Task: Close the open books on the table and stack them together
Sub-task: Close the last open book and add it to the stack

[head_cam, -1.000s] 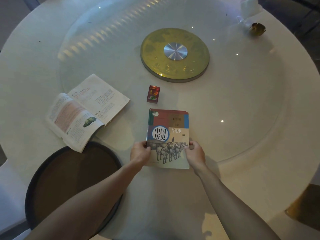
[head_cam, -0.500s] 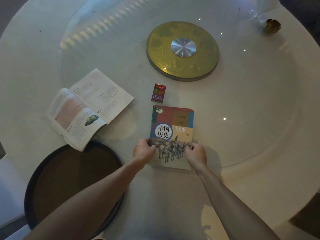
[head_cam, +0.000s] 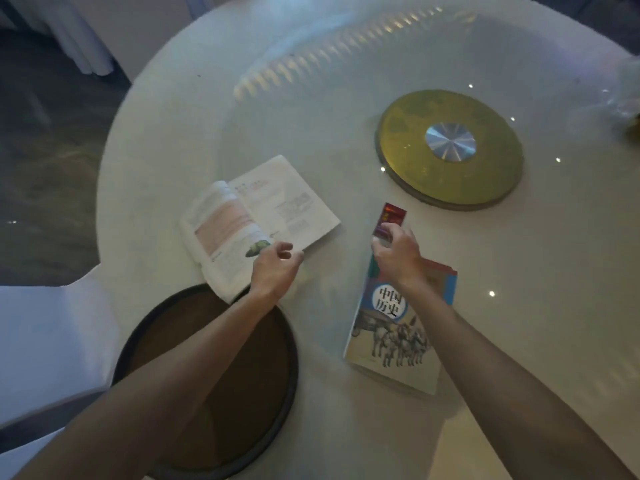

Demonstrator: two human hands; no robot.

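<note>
An open book [head_cam: 263, 209] lies on the round white table [head_cam: 540, 271], left of centre, pages up. A closed book [head_cam: 391, 341] with a blue circle and horses on its cover lies flat to the right of it. My left hand [head_cam: 275, 268] hovers at the open book's near right corner, fingers loosely curled and apart, holding nothing. My right hand [head_cam: 398, 252] is above the closed book's far edge, with its fingertips over the near end of a small red box [head_cam: 391, 218]. Nothing is clearly gripped.
A gold turntable disc [head_cam: 408, 133] with a silver hub sits at the table's middle. A dark round tray [head_cam: 214, 375] lies at the near edge, under my left forearm and touching the open book's corner. A white-covered chair [head_cam: 52, 341] stands at the left.
Both hands have let go of the closed book. The left hand moved left to the open book's corner, the right hand forward to the red box. The view has turned left.
</note>
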